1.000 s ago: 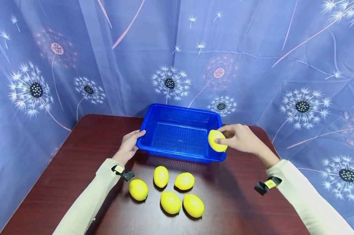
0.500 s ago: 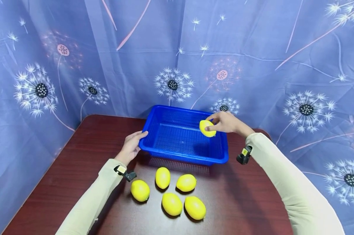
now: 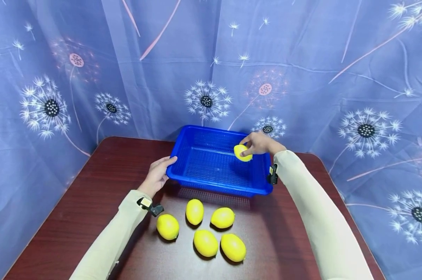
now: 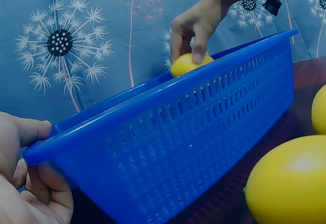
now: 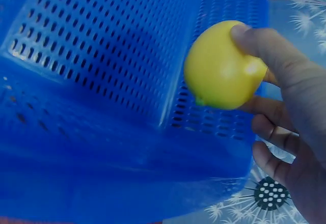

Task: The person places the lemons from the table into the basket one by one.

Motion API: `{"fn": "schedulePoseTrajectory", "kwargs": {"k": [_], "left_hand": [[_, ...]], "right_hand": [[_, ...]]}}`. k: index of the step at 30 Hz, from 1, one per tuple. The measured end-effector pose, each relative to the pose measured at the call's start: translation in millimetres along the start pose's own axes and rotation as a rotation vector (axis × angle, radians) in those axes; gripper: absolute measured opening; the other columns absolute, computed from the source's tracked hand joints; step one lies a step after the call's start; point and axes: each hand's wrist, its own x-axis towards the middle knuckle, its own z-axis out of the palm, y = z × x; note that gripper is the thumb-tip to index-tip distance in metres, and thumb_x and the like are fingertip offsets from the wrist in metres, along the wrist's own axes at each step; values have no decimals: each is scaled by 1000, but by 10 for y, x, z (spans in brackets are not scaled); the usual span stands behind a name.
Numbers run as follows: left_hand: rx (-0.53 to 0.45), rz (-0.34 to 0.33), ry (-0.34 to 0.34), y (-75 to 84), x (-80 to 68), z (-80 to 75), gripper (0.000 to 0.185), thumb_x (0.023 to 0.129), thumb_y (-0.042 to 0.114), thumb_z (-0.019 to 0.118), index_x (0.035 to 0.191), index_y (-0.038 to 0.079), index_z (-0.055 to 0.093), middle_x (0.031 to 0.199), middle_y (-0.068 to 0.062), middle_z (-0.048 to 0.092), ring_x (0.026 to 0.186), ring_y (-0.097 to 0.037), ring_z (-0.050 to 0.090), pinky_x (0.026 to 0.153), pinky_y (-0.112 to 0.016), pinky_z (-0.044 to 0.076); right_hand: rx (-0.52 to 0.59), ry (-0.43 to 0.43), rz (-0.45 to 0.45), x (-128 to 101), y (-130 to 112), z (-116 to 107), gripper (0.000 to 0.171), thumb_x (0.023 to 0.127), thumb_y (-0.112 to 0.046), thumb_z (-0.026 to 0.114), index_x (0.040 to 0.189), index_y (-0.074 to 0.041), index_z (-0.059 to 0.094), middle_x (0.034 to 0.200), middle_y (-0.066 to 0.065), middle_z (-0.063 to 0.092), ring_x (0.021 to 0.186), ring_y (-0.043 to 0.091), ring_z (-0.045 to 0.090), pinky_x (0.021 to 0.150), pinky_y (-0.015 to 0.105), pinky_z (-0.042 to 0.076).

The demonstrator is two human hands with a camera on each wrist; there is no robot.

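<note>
lemon [image 3: 242,153]: over the far right corner inside the blue basket [image 3: 200,134], pinched at its top | right hand [image 3: 260,143]: grip closed round it from above | left hand [image 3: 157,174]: grip curled on the basket's left rim | five lemons [image 3: 205,229] on table [image 3: 92,186], near side

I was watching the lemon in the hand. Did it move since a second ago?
Yes. The held lemon went from the blue basket's near right corner, over the rim, toward its far right inside corner, pinched in the right hand.
</note>
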Motion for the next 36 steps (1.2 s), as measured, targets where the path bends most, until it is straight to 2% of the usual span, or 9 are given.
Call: {"fn": "schedulePoseTrajectory", "kwargs": {"k": [5,9,12,16,19,25,32,34,36], "left_hand": [[25,2,8,5,-38,5,46,98,23,72,138,4,57,111,-2,74,95,-14,72,81,-27,61],[18,-7,3,7,-39,-1,44,97,24,73,135,5,59,109,-1,74,95,-14,72,81,-26,61],[15,-5,0,7,-30,-5,44,97,24,74,133,5,60,108,-1,74,94,-14,72,81,-26,61],[10,-4,0,7,-23,-2,43,97,24,74,132,5,60,111,-4,74,95,-15,73,84,-28,61],[5,-5,-2,3,-13,-7,41,97,24,73,131,6,60,113,-5,74,96,-16,73,86,-30,61],[2,-4,4,-7,1,-9,34,97,23,74,126,8,63,105,-1,75,93,-14,73,81,-27,61],[-3,5,2,-10,4,-6,25,96,22,74,117,11,67,100,1,75,88,-12,72,73,-23,60],[-2,5,-2,-15,6,-14,22,96,21,74,115,12,68,98,2,75,86,-11,72,72,-22,60],[1,3,-7,-18,8,-19,22,97,22,74,115,12,68,95,3,75,86,-11,72,72,-21,60]], "right_hand": [[-25,-29,18,117,60,101,54,85,-35,84,128,-5,70,106,11,78,100,26,73,118,60,31],[-32,-47,40,183,117,181,53,87,-34,83,128,-4,69,109,12,77,105,27,72,122,63,17],[-50,-53,61,207,136,234,54,86,-34,84,128,-5,70,113,13,76,107,28,71,117,56,34],[-111,-58,95,226,147,295,55,83,-38,85,127,-8,71,116,12,75,107,29,70,99,49,53],[-145,-63,120,247,153,331,57,81,-41,86,127,-11,72,115,11,75,105,28,69,96,48,54],[-176,-63,126,239,129,311,64,81,-43,86,133,-11,68,113,11,76,107,28,69,99,50,53],[-180,18,48,9,-75,107,60,87,-43,82,135,-11,66,133,15,67,121,38,62,103,58,48],[-162,68,13,-114,-145,80,58,89,-43,79,134,-10,66,133,15,67,107,35,67,99,56,51],[-132,135,-9,-263,-217,81,55,90,-42,78,133,-10,67,127,15,70,84,29,67,89,52,54]]}}
